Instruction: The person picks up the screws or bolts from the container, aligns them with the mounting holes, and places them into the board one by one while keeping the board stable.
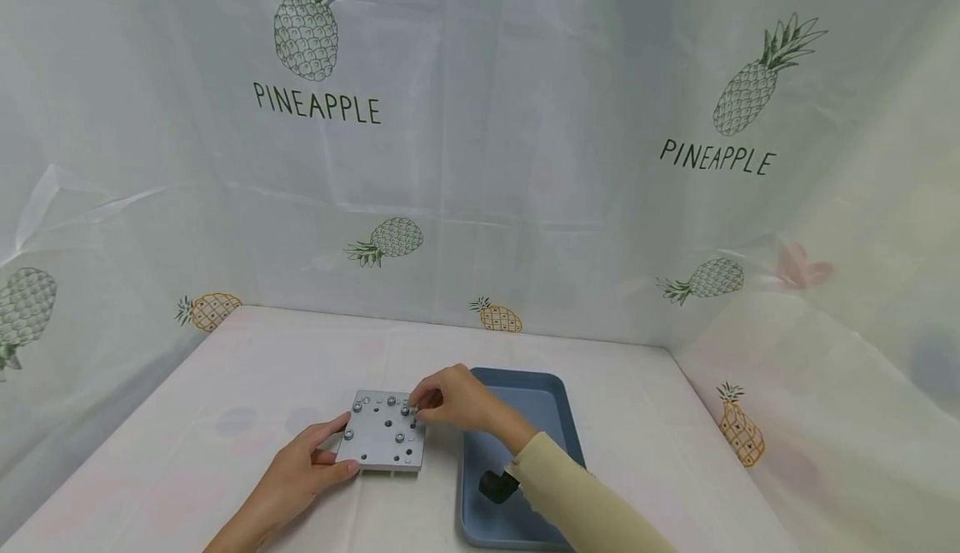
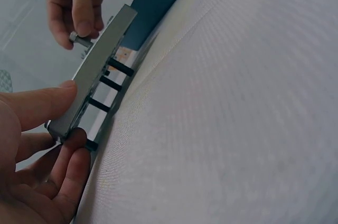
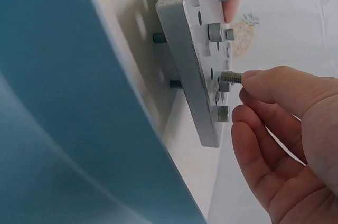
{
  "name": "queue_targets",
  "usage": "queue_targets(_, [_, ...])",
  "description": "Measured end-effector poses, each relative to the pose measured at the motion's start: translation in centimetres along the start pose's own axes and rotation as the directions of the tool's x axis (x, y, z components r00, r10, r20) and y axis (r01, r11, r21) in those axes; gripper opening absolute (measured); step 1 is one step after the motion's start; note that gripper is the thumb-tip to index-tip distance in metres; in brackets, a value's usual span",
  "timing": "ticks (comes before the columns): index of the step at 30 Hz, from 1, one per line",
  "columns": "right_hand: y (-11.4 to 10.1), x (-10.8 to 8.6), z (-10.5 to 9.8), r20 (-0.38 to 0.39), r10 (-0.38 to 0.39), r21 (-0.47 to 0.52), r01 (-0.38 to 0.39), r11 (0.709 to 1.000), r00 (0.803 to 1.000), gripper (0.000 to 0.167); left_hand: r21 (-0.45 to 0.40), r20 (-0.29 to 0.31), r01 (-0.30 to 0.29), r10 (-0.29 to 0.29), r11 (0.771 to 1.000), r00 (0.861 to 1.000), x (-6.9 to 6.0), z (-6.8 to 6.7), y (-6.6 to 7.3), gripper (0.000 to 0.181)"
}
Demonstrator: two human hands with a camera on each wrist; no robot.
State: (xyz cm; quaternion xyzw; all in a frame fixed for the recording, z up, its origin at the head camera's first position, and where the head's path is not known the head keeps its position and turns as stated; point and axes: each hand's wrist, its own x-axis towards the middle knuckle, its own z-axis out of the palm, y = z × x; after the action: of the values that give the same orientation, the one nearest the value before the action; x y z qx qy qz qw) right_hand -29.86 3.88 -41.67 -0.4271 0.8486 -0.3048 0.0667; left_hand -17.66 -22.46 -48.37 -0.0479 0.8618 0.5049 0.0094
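Note:
A silver metal plate (image 1: 378,445) with holes stands over the table, several socket-head screws (image 3: 215,32) seated in it. Their dark ends (image 2: 121,66) poke out beneath, as the left wrist view shows. My left hand (image 1: 300,465) grips the plate's left side, thumb on the near edge and fingers around the far part. Over the plate's far right corner, my right hand (image 1: 457,399) pinches a loose screw (image 3: 235,77) between thumb and finger, its threaded shank toward the plate's upper face. Whether the screw's tip touches a hole, I cannot tell.
A blue tray (image 1: 472,528) lies right of the plate, under my right forearm. In it is a black object (image 1: 495,486), partly hidden by the cream sleeve (image 1: 577,495). A white pineapple-print sheet (image 1: 480,161) hangs behind the white-covered table (image 1: 645,420).

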Motion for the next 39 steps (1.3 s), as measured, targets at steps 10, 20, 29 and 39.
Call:
queue_targets(10, [0.44,0.03,0.55,0.024,-0.01,-0.014,0.01,1.0,1.0,0.011,-0.01,0.004,-0.003,0.003,1.0,1.0,0.05,0.0,0.02,0.089])
queue_targets(20, [0.5,0.02,0.83,0.033,-0.023,-0.008,0.023,1.0,0.999,0.013,-0.014,0.001,0.005,-0.005,1.0,1.0,0.06,0.03,0.02,0.089])
queue_targets(29, [0.36,-0.03,0.9,0.032,-0.004,0.003,0.004,1.0,0.999,0.012,-0.004,-0.001,0.022,-0.022,1.0,1.0,0.1,0.05,0.06,0.089])
queue_targets(39, [0.29,-0.23,0.98,0.024,-0.003,-0.05,0.004,0.999,1.0,0.012,-0.002,0.002,0.032,-0.032,0.999,0.999,0.0,0.01,0.2,0.089])
